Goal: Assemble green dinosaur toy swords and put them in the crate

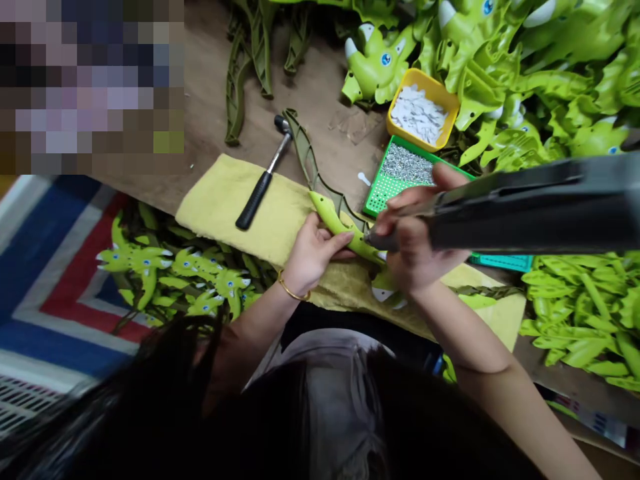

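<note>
A black-handled hammer (261, 189) is lying left of 1 yellow tub (420, 77) holding white pieces (419, 113); striped sheeting (35, 267) is spreading beside the counter (323, 87).

The left forearm (263, 310) angles inward, the left hand (316, 250) pinching, its thumb (342, 241) stretched out beside bent fingers; the right arm (465, 330), bent at the elbow, slants in opposite, the right hand (419, 257) gripping with curled fingers

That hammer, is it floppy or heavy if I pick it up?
The hammer would likely stay stiff: its shiny shaft looks straight. It may feel heaviest at the head, which looks chunky. Pushed, it might rumple the yellow cloth under its handle.
</note>
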`<action>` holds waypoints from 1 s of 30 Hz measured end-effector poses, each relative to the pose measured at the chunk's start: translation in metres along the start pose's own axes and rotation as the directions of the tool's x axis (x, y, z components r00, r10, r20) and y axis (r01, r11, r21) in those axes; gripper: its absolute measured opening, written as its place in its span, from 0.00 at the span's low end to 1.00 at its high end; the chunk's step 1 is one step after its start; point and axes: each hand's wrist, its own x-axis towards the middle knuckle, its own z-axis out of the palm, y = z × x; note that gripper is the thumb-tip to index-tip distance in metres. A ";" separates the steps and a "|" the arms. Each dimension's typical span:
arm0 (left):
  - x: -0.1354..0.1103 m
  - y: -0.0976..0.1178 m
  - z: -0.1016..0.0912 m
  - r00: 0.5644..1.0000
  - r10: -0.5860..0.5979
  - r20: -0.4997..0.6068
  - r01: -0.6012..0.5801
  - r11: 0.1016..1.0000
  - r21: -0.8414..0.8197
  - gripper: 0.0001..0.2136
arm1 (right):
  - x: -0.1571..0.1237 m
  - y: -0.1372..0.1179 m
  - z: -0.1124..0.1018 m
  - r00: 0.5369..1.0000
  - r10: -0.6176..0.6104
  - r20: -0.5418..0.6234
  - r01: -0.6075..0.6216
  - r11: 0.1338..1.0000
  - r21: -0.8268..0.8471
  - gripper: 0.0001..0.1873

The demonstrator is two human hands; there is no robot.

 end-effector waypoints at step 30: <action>0.014 0.014 -0.015 0.999 -0.010 -0.042 0.017 0.985 0.174 0.27 | 0.027 0.054 -0.018 0.965 -0.039 -0.258 0.054 0.997 0.050 0.12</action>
